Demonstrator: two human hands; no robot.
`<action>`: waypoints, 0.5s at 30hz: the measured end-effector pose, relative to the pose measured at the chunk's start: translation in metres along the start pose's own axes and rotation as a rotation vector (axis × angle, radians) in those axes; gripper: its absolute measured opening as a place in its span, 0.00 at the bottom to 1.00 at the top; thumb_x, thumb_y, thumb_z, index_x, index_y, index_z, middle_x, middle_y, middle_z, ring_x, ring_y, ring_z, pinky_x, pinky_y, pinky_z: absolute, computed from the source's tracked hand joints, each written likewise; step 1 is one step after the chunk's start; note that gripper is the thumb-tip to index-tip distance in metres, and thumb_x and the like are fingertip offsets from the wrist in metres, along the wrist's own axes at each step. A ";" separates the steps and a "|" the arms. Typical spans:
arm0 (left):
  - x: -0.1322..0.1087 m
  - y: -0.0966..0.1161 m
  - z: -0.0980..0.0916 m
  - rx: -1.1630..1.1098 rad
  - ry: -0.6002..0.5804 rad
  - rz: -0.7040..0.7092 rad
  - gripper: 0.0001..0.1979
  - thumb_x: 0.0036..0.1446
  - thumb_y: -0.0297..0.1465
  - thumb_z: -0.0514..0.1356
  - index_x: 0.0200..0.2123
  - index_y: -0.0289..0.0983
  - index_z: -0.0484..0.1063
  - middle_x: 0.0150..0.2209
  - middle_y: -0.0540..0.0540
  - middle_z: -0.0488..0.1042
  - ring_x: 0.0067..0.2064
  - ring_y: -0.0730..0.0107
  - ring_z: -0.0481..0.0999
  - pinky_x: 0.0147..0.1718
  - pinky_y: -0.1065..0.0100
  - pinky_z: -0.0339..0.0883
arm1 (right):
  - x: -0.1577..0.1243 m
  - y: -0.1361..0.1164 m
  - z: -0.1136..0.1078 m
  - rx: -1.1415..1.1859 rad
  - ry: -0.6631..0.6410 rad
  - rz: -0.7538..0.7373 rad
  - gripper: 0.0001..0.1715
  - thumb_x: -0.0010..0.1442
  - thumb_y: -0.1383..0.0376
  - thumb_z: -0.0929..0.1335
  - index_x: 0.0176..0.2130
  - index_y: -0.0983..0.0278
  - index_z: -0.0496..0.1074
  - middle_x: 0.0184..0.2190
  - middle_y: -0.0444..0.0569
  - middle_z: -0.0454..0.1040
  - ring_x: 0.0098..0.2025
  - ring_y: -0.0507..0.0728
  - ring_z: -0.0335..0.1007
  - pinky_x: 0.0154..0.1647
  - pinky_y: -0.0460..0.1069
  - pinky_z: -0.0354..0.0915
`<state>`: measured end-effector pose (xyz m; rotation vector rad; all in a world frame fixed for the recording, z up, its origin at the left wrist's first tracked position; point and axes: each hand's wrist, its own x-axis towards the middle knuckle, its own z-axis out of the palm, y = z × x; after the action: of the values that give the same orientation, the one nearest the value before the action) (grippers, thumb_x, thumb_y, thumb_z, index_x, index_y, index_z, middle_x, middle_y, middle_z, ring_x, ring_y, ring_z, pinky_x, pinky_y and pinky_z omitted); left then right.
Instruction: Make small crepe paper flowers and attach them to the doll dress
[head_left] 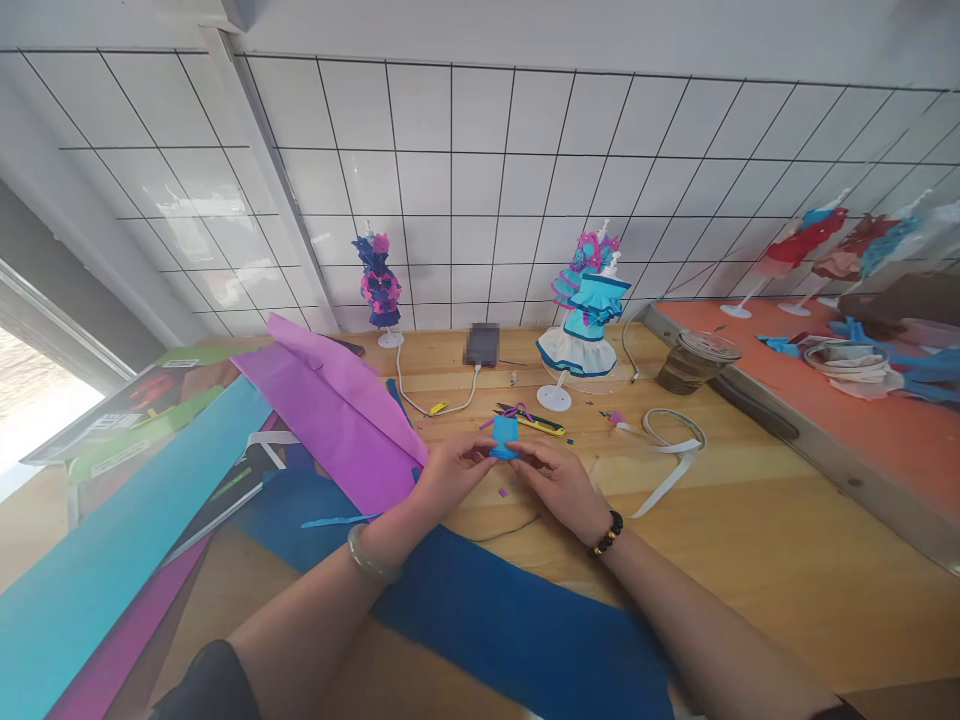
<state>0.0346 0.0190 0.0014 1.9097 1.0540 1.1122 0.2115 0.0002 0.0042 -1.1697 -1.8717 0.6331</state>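
My left hand point(448, 477) and my right hand point(559, 483) meet over the wooden table point(750, 540), both pinching a small light-blue paper piece point(505, 437) with a purple bit at its top. The left wrist wears a pale bangle, the right a dark bead bracelet. Just behind the piece lie a yellow utility knife point(541, 423) and scissors. A tiny purple scrap point(502, 491) sits on the table between my hands.
Purple point(337, 410), light-blue point(112, 560) and dark-blue point(510, 620) paper sheets cover the left and front. Two paper-dress mannequins point(380, 285) point(585, 320), a phone with cable point(482, 344), white ribbon point(671, 450) and a plastic cup point(694, 362) stand behind. An orange shelf point(862, 420) runs along the right.
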 end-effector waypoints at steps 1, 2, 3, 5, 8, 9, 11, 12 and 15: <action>0.001 0.000 0.000 0.036 0.000 0.022 0.07 0.50 0.29 0.58 0.35 0.37 0.72 0.32 0.48 0.75 0.32 0.73 0.72 0.33 0.71 0.67 | 0.000 0.001 0.000 -0.016 -0.004 -0.020 0.14 0.56 0.64 0.63 0.42 0.61 0.72 0.38 0.50 0.73 0.41 0.56 0.68 0.42 0.51 0.66; 0.001 0.000 -0.001 0.065 -0.003 0.048 0.08 0.50 0.29 0.58 0.35 0.37 0.73 0.32 0.47 0.75 0.32 0.73 0.72 0.33 0.71 0.67 | 0.001 0.002 -0.001 -0.033 -0.009 -0.040 0.14 0.57 0.64 0.63 0.43 0.61 0.72 0.38 0.50 0.73 0.42 0.56 0.68 0.42 0.51 0.66; 0.002 -0.001 -0.001 0.086 -0.005 0.076 0.08 0.50 0.28 0.58 0.35 0.37 0.73 0.32 0.47 0.75 0.32 0.73 0.73 0.33 0.71 0.67 | 0.002 0.003 -0.001 -0.052 -0.016 -0.060 0.14 0.57 0.64 0.63 0.43 0.61 0.71 0.38 0.50 0.73 0.42 0.56 0.68 0.43 0.51 0.66; 0.003 -0.004 0.000 0.125 -0.020 0.129 0.08 0.51 0.27 0.57 0.36 0.37 0.73 0.32 0.47 0.75 0.32 0.73 0.73 0.33 0.72 0.67 | 0.002 0.003 -0.002 -0.096 -0.032 -0.100 0.14 0.58 0.64 0.62 0.43 0.60 0.71 0.38 0.50 0.73 0.41 0.56 0.68 0.42 0.51 0.66; 0.002 -0.005 0.001 0.225 -0.036 0.185 0.09 0.53 0.27 0.56 0.37 0.37 0.73 0.33 0.46 0.76 0.36 0.71 0.73 0.36 0.70 0.67 | 0.000 0.005 -0.003 -0.169 -0.058 -0.149 0.14 0.59 0.63 0.61 0.43 0.59 0.71 0.38 0.50 0.73 0.41 0.57 0.69 0.42 0.53 0.67; 0.000 -0.004 0.000 0.277 -0.047 0.206 0.09 0.53 0.27 0.55 0.37 0.36 0.73 0.34 0.46 0.76 0.38 0.71 0.73 0.39 0.70 0.66 | -0.001 0.007 -0.002 -0.197 -0.055 -0.151 0.14 0.59 0.62 0.61 0.42 0.59 0.71 0.38 0.50 0.74 0.40 0.57 0.70 0.41 0.53 0.67; -0.002 -0.002 -0.001 0.361 -0.112 0.262 0.11 0.55 0.28 0.53 0.40 0.36 0.71 0.38 0.45 0.75 0.43 0.71 0.72 0.44 0.70 0.65 | -0.002 0.011 -0.002 -0.257 -0.043 -0.176 0.14 0.58 0.61 0.61 0.42 0.57 0.71 0.40 0.50 0.74 0.42 0.59 0.69 0.43 0.54 0.67; -0.003 0.000 -0.003 0.381 -0.145 0.289 0.12 0.57 0.28 0.51 0.43 0.36 0.70 0.42 0.46 0.74 0.46 0.72 0.71 0.46 0.72 0.63 | -0.001 0.013 -0.001 -0.277 -0.015 -0.212 0.15 0.58 0.58 0.60 0.42 0.55 0.71 0.40 0.50 0.74 0.42 0.60 0.70 0.41 0.55 0.68; -0.005 0.002 -0.007 0.468 -0.183 0.274 0.15 0.60 0.29 0.46 0.45 0.36 0.68 0.47 0.47 0.71 0.52 0.75 0.66 0.49 0.75 0.60 | -0.003 0.010 -0.005 -0.305 0.040 -0.288 0.17 0.57 0.52 0.59 0.41 0.50 0.70 0.37 0.48 0.75 0.39 0.60 0.72 0.36 0.56 0.70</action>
<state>0.0274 0.0148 0.0043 2.5363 1.0348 0.8582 0.2213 0.0021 -0.0022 -1.0597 -2.1004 0.1667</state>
